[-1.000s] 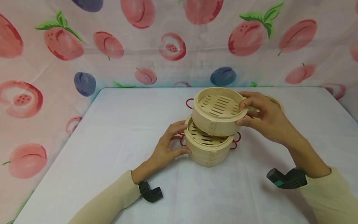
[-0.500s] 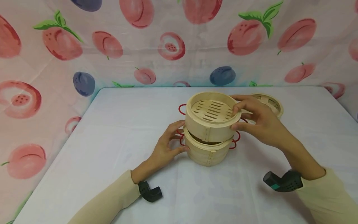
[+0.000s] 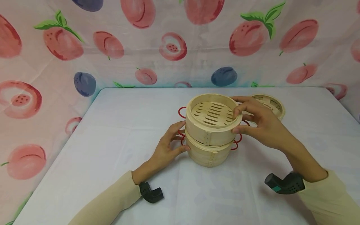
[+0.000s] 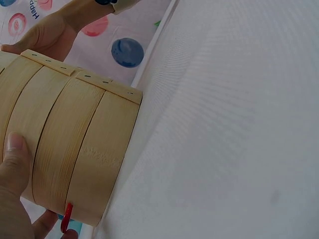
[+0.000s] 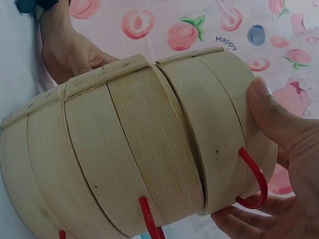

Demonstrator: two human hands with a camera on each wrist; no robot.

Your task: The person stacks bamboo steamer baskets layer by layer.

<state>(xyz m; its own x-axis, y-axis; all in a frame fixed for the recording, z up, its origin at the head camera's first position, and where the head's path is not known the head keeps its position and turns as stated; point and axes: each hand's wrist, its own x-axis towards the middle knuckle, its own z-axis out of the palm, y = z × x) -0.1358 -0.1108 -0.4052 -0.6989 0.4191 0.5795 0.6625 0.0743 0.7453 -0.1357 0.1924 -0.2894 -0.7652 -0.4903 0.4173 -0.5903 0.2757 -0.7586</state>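
Note:
A small bamboo steamer basket (image 3: 197, 131) with a slatted floor and red loop handles sits on the stacked lower steamer baskets (image 3: 208, 156), slightly tilted against them. My right hand (image 3: 260, 125) grips its right rim, thumb outside and a fingertip over the edge. Low on the left side, my left hand (image 3: 166, 143) holds the lower baskets, thumb toward the front and other fingers reaching behind. The right wrist view shows a thin dark gap between the top basket (image 5: 207, 114) and the one beneath, near a red handle (image 5: 256, 181).
Behind my right hand, a round woven bamboo lid (image 3: 277, 106) lies on the white-covered table (image 3: 126, 125), partly hidden. A fruit-print cloth (image 3: 197, 47) hangs along the back and left. Each wrist carries a black camera (image 3: 287, 183).
My right hand has brought the top basket left and down onto the lower baskets, covering their slatted floor. The left hand keeps its hold in place. More of the lid shows.

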